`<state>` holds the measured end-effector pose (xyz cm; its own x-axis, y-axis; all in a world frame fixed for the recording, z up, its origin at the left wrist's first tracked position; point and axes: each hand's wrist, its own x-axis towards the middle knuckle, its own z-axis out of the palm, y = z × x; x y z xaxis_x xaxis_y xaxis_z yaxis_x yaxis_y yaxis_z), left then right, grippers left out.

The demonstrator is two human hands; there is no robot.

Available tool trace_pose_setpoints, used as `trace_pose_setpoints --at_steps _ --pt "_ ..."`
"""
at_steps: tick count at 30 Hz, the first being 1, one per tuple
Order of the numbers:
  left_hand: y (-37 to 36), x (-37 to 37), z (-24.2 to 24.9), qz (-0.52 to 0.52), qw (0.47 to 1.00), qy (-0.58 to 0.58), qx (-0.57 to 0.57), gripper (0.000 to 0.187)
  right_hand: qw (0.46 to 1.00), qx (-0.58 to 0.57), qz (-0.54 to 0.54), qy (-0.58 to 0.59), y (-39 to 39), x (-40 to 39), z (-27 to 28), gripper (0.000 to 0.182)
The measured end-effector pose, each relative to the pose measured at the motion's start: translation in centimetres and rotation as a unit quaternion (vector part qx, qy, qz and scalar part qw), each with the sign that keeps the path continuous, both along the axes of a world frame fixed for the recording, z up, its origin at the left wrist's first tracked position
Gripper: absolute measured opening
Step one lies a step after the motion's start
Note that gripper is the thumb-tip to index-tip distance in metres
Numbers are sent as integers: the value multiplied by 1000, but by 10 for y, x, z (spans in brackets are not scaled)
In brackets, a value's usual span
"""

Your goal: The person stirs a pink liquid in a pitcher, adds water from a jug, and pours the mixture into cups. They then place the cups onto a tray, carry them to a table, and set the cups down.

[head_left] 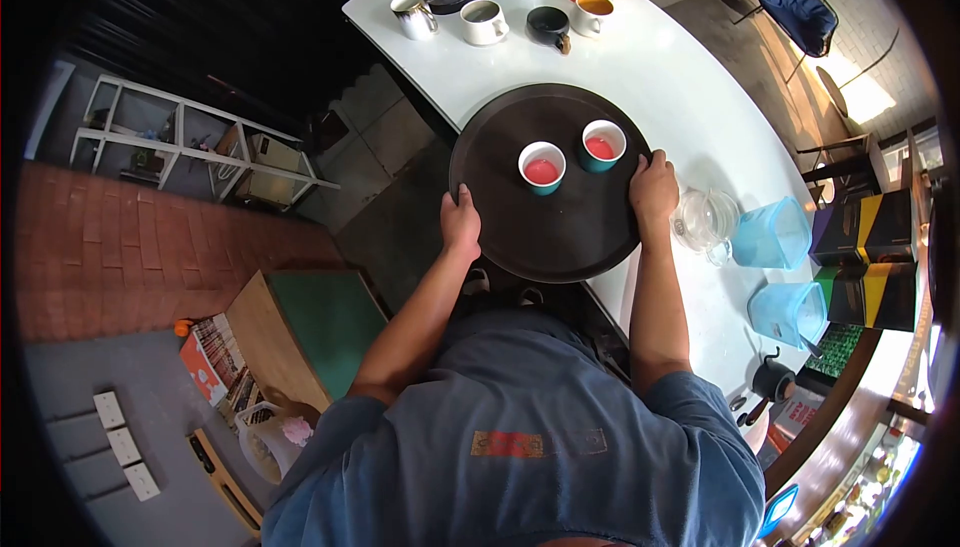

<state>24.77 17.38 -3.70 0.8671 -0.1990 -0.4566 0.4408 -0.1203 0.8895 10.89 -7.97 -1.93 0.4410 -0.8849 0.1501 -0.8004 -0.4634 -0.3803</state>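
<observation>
A round dark tray (545, 237) is held level in front of me, its far part over the white counter. My left hand (461, 224) grips its left rim, thumb on top and fingers hidden beneath. On the right rim, my right hand (654, 190) has hold in the same way. Two teal paper cups with white insides and red-pink contents stand upright on the tray: one near the middle (542, 168), the other (603, 146) a little farther right, closer to my right hand.
Several mugs (484, 22) stand at the counter's (690, 77) far end. A glass pitcher (703, 220), blue containers (773, 234) and a black kettle (773, 379) are to the right. A green-topped cabinet (322, 322) stands at lower left.
</observation>
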Motion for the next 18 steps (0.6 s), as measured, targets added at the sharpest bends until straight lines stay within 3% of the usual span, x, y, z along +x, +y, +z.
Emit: trace_pose_setpoints --at_steps 5,12,16,18 --pt "3 -1 -1 19 997 -60 44 30 998 -36 23 -36 -3 0 -13 30" --pt "43 14 28 30 991 -109 74 28 997 -6 53 -49 40 10 18 27" --pt "79 31 34 70 984 -118 116 43 988 55 101 -101 68 23 31 26" --pt "102 41 51 17 995 -67 79 58 985 66 116 -111 84 31 37 27"
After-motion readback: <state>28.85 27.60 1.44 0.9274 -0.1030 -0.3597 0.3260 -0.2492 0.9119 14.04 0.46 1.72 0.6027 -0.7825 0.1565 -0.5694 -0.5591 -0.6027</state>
